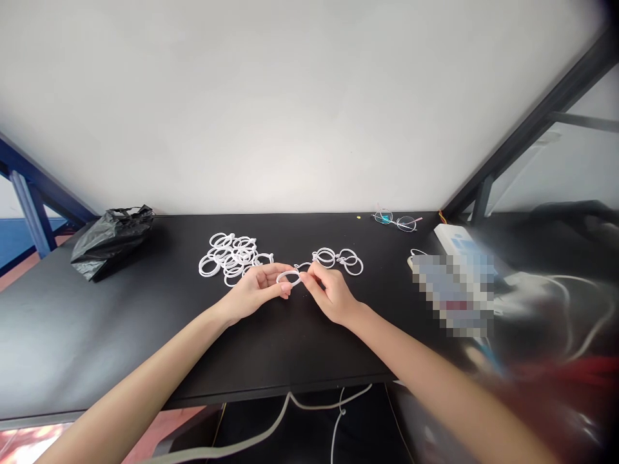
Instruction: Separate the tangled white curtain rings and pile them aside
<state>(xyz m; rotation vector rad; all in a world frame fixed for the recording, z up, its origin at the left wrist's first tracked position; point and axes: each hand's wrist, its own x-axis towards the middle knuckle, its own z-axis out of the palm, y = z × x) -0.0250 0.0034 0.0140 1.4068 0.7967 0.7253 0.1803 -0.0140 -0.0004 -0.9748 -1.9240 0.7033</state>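
Observation:
Both of my hands meet over the middle of a black table (145, 348). My left hand (255, 290) pinches one side of a white plastic ring (289, 278), fingers curled. My right hand (330, 293) pinches the ring's other side. The ring is held flat, just above the tabletop. Beyond my left hand lies a loose pile of several white rings (231, 256). Just beyond my right hand lies a short chain of joined white rings (338, 260).
A crumpled black plastic bag (112, 240) sits at the table's far left. Eyeglasses (396, 221) lie near the back wall on the right. A white power strip (454, 241) with cables is at the right. White cables (290, 412) hang below the front edge.

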